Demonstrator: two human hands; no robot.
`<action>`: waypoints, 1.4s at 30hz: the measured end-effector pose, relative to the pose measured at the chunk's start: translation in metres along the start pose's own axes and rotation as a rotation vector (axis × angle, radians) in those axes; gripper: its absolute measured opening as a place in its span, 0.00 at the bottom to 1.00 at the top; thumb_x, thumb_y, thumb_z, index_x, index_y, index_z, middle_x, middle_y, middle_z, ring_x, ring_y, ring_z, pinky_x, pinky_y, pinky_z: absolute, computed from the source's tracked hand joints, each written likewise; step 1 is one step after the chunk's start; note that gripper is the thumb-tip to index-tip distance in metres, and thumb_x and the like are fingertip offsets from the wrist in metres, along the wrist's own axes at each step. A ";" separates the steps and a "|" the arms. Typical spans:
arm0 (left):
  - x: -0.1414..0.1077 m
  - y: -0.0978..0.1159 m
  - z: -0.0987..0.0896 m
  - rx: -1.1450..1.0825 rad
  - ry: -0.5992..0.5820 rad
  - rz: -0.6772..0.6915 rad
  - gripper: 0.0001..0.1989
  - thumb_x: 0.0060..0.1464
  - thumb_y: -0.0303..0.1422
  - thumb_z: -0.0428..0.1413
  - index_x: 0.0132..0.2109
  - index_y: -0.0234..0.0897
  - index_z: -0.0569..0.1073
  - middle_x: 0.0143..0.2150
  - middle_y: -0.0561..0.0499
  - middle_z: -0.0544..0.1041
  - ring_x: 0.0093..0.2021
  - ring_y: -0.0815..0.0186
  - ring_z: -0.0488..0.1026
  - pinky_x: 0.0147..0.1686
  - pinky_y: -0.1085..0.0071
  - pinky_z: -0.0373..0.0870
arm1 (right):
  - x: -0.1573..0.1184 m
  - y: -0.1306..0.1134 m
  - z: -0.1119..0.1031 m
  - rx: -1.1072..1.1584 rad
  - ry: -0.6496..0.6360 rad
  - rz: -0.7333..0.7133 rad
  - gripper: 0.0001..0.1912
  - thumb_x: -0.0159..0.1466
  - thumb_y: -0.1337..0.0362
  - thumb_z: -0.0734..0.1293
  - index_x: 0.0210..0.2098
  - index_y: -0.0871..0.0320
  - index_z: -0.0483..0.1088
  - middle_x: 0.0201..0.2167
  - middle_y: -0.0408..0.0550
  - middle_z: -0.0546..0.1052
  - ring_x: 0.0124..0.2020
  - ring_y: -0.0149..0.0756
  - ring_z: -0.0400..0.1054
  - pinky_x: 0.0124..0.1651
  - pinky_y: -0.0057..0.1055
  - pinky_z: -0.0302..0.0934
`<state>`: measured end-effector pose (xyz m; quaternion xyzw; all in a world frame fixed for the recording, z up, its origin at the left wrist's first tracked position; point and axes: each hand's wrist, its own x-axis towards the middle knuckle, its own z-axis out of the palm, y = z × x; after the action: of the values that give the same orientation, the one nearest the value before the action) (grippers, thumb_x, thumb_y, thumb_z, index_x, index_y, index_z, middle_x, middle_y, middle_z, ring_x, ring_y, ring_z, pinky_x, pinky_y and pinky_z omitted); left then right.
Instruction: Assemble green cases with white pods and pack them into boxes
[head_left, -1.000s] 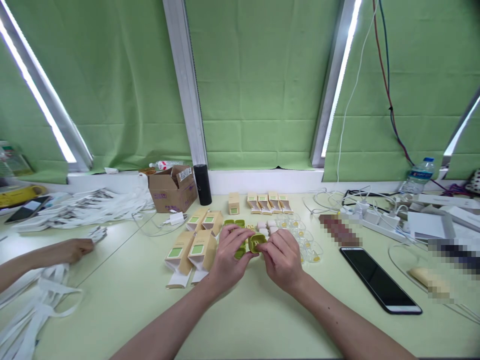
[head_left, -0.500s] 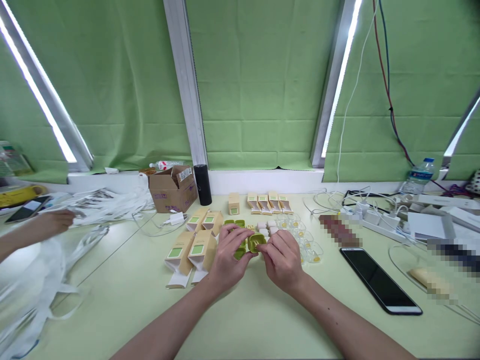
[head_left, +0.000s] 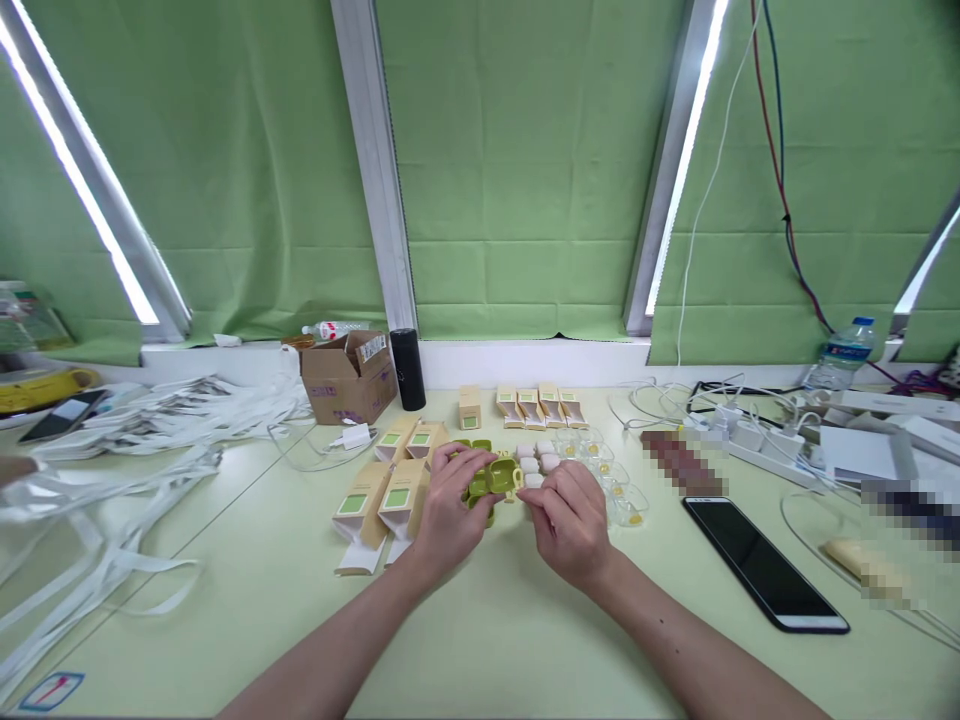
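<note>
White straps [head_left: 187, 412] far left of fingers. Cartons [head_left: 363, 492] just left of left fingers. Left hand [head_left: 450, 510]: fingers pinching green case [head_left: 501, 477]. Yellow piece [head_left: 517, 481] at case's right edge, between both hands' fingers; too small to tell if attached. Right hand [head_left: 574, 520]: fingers pinching yellow piece. Clear packs [head_left: 628, 508] just right of right fingers, phone [head_left: 765, 562] farther right.

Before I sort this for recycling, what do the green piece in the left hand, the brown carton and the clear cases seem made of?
Green piece: probably moulded plastic, smooth with a soft sheen. Brown carton: matte cardboard, judging by stiff open flaps. Clear cases: likely thin, glossy plastic, see-through with bright edges.
</note>
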<state>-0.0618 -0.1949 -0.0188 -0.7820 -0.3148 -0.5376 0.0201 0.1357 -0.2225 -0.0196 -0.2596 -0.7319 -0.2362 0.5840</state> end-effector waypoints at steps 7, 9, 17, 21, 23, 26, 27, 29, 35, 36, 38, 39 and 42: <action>0.003 0.001 -0.004 0.055 0.051 -0.075 0.21 0.58 0.26 0.64 0.57 0.41 0.76 0.50 0.46 0.82 0.55 0.51 0.68 0.53 0.53 0.73 | 0.000 0.006 0.001 0.015 -0.034 0.131 0.08 0.70 0.75 0.66 0.40 0.56 0.73 0.35 0.50 0.74 0.37 0.39 0.66 0.38 0.37 0.59; 0.004 0.001 -0.004 0.059 0.069 -0.087 0.21 0.58 0.26 0.64 0.58 0.42 0.75 0.50 0.46 0.81 0.55 0.52 0.68 0.53 0.55 0.73 | 0.000 0.007 0.002 0.016 -0.087 0.164 0.08 0.71 0.74 0.65 0.39 0.56 0.72 0.36 0.50 0.76 0.38 0.39 0.67 0.41 0.37 0.60; 0.003 -0.006 -0.004 0.064 0.134 -0.176 0.16 0.64 0.31 0.61 0.57 0.44 0.76 0.49 0.46 0.79 0.54 0.55 0.69 0.55 0.57 0.72 | -0.011 0.017 0.012 -0.045 -0.342 0.265 0.08 0.68 0.74 0.67 0.36 0.55 0.74 0.33 0.46 0.80 0.41 0.41 0.68 0.46 0.37 0.57; 0.004 -0.007 -0.005 0.049 0.149 -0.266 0.12 0.65 0.34 0.60 0.54 0.43 0.78 0.48 0.45 0.77 0.53 0.56 0.72 0.54 0.58 0.72 | -0.006 0.016 0.021 -0.136 -0.603 0.315 0.08 0.66 0.73 0.69 0.34 0.55 0.76 0.33 0.46 0.82 0.42 0.40 0.70 0.48 0.37 0.53; 0.005 -0.007 -0.006 0.040 0.148 -0.291 0.09 0.66 0.35 0.59 0.51 0.42 0.78 0.47 0.45 0.77 0.52 0.56 0.73 0.53 0.58 0.73 | 0.000 0.014 0.025 -0.194 -0.764 0.322 0.08 0.66 0.73 0.68 0.34 0.56 0.77 0.34 0.47 0.83 0.43 0.41 0.70 0.50 0.38 0.52; 0.006 -0.008 -0.006 0.035 0.149 -0.300 0.07 0.66 0.37 0.58 0.47 0.42 0.79 0.44 0.45 0.77 0.49 0.56 0.74 0.50 0.58 0.74 | 0.009 0.012 0.032 -0.260 -0.932 0.319 0.09 0.63 0.75 0.68 0.33 0.57 0.78 0.35 0.49 0.84 0.44 0.41 0.70 0.50 0.39 0.50; 0.006 -0.008 -0.006 0.035 0.154 -0.305 0.08 0.66 0.37 0.58 0.46 0.41 0.79 0.43 0.45 0.76 0.48 0.56 0.74 0.49 0.59 0.74 | 0.011 0.011 0.034 -0.269 -0.957 0.320 0.09 0.62 0.76 0.68 0.33 0.57 0.78 0.35 0.49 0.84 0.44 0.41 0.70 0.50 0.39 0.49; 0.006 -0.009 -0.006 0.032 0.165 -0.317 0.08 0.66 0.38 0.58 0.45 0.41 0.79 0.43 0.45 0.76 0.47 0.57 0.75 0.47 0.59 0.75 | 0.013 0.012 0.039 -0.276 -0.979 0.325 0.09 0.61 0.75 0.68 0.32 0.57 0.78 0.34 0.50 0.84 0.44 0.42 0.71 0.49 0.39 0.48; 0.006 -0.012 -0.005 0.014 0.173 -0.352 0.09 0.66 0.40 0.58 0.43 0.40 0.77 0.42 0.46 0.77 0.46 0.57 0.76 0.48 0.60 0.75 | 0.011 0.010 0.048 -0.301 -1.023 0.337 0.07 0.62 0.72 0.68 0.31 0.58 0.78 0.35 0.53 0.84 0.45 0.45 0.70 0.49 0.40 0.48; 0.006 -0.013 -0.005 0.007 0.173 -0.362 0.09 0.66 0.40 0.57 0.43 0.40 0.77 0.42 0.45 0.77 0.46 0.57 0.76 0.48 0.60 0.75 | 0.011 0.009 0.049 -0.304 -1.027 0.337 0.07 0.62 0.72 0.68 0.31 0.58 0.78 0.35 0.53 0.84 0.45 0.45 0.70 0.49 0.40 0.47; 0.005 -0.014 -0.005 -0.012 0.177 -0.384 0.10 0.66 0.41 0.57 0.43 0.40 0.77 0.42 0.45 0.77 0.45 0.57 0.76 0.48 0.60 0.75 | 0.012 0.008 0.050 -0.311 -1.035 0.338 0.07 0.63 0.71 0.68 0.32 0.58 0.78 0.35 0.53 0.84 0.45 0.45 0.70 0.49 0.41 0.47; 0.005 -0.014 -0.005 -0.024 0.179 -0.397 0.10 0.66 0.42 0.57 0.43 0.40 0.76 0.42 0.45 0.77 0.45 0.57 0.76 0.48 0.60 0.75 | 0.012 0.008 0.051 -0.313 -1.040 0.339 0.07 0.63 0.71 0.68 0.32 0.58 0.78 0.36 0.54 0.84 0.45 0.46 0.70 0.49 0.41 0.47; 0.006 -0.012 -0.005 -0.084 0.165 -0.449 0.13 0.65 0.44 0.57 0.42 0.40 0.75 0.42 0.45 0.79 0.44 0.57 0.77 0.47 0.60 0.75 | 0.013 0.008 0.054 -0.318 -1.054 0.343 0.07 0.64 0.70 0.67 0.33 0.58 0.79 0.36 0.54 0.84 0.46 0.46 0.69 0.50 0.41 0.47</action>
<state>-0.0708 -0.1842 -0.0151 -0.6459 -0.4556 -0.6031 -0.1068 0.0993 -0.1799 -0.0173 -0.5417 -0.8271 -0.0839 0.1241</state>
